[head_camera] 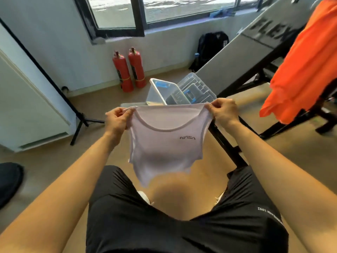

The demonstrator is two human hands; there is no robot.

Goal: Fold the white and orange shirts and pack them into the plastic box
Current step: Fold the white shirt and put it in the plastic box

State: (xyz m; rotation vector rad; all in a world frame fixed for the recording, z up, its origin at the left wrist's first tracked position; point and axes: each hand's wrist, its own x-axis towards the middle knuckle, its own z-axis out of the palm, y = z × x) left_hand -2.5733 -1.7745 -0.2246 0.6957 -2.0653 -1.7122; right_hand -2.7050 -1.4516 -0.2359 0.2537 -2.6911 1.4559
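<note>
Left hand point(117, 118): fingers point(127, 114) pinched on the left shoulder seam of the white shirt point(164, 143), thumb on the near side of the cloth.
Right hand point(225, 111): fingers point(212, 105) pinched on the right shoulder seam, level with the left.
White shirt: held up in the air between both hands, top edge stretched taut, round neckline sagging below it, small dark "NASA" print on the chest toward the right; body hangs freely, lower hem blurred, above the person's knees.
Black shorts point(145, 225): worn by the person, lower frame, white lettering on the right leg.
Plastic box point(158, 92): clear, on the floor just beyond the shirt's top edge, partly hidden by it; clear lid point(197, 88) with blue clips point(187, 93) leans up at its right side.
Orange shirt point(300, 70): draped over the black-framed bench point(246, 52) at the right, well apart from the hands; the bench's pale slanted board reads "FLEX".
Two red fire extinguishers point(129, 70): upright against the wall under the window point(145, 11), behind the box.
Black backpack point(209, 46): against the same wall, right of the extinguishers.
Black tripod stand point(80, 121): left, on the floor.
</note>
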